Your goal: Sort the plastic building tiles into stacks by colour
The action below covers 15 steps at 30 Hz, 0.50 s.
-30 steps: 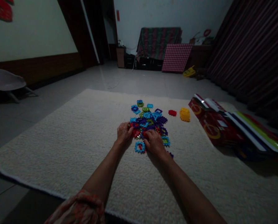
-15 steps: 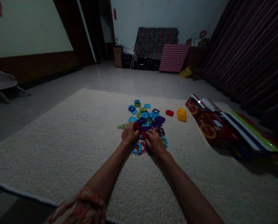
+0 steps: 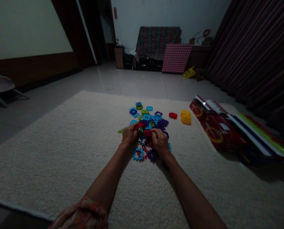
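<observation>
A heap of small interlocking plastic pieces [image 3: 151, 119], blue, purple, green and red, lies on a cream rug [image 3: 61, 143]. My left hand [image 3: 129, 135] is closed on a red piece [image 3: 138, 126], raised slightly above the heap. My right hand [image 3: 159, 141] is closed on another red piece [image 3: 148, 133] close beside it. A blue frame piece [image 3: 137, 154] lies just in front of my hands. A lone green piece [image 3: 121, 130] sits left of my left hand.
A single red piece [image 3: 172, 115] and a stack of yellow pieces [image 3: 185, 117] sit to the right of the heap. A red box with coloured flat packages [image 3: 227, 127] lies on the rug's right side. A dark striped curtain [image 3: 256, 54] hangs at right.
Both hands have lifted from the heap, each with a red piece, and drawn closer together. A green piece now shows to the left. The camera shifted slightly.
</observation>
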{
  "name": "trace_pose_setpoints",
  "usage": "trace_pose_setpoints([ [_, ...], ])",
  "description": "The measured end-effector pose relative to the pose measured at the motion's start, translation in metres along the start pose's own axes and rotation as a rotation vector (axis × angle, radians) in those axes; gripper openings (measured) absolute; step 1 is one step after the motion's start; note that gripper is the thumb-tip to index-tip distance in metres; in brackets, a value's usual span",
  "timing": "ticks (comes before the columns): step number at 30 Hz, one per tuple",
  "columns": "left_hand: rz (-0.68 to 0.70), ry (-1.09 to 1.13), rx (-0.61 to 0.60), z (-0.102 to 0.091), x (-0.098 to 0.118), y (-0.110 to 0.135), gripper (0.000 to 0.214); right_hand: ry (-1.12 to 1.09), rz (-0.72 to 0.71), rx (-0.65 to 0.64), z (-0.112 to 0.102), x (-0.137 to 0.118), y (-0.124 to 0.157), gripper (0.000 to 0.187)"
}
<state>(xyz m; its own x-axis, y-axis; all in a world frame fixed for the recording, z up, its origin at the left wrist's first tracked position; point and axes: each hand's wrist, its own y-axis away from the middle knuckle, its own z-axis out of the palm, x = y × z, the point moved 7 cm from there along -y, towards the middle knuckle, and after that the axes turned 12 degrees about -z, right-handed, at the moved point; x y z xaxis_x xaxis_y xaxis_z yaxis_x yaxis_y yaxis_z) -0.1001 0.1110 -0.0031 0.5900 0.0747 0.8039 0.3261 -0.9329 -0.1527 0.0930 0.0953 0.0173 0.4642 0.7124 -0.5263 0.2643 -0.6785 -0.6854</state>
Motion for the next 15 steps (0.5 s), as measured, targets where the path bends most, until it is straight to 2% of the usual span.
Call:
trace_pose_setpoints([
  [5,-0.026,0.124,-0.014,-0.009,0.003,-0.001,0.037,-0.163,0.24,0.076,-0.003,0.018,0.008,0.03],
  [8,-0.032,0.198,-0.036,-0.012,0.012,0.0,0.032,-0.347,0.39,0.109,0.002,0.026,0.015,0.032],
  [12,-0.077,0.274,-0.148,0.0,0.02,0.003,0.032,-0.58,0.534,0.144,0.012,0.031,0.02,0.034],
  [15,-0.103,0.244,-0.187,0.009,0.02,0.005,0.025,-0.621,0.59,0.16,0.014,0.033,0.023,0.035],
])
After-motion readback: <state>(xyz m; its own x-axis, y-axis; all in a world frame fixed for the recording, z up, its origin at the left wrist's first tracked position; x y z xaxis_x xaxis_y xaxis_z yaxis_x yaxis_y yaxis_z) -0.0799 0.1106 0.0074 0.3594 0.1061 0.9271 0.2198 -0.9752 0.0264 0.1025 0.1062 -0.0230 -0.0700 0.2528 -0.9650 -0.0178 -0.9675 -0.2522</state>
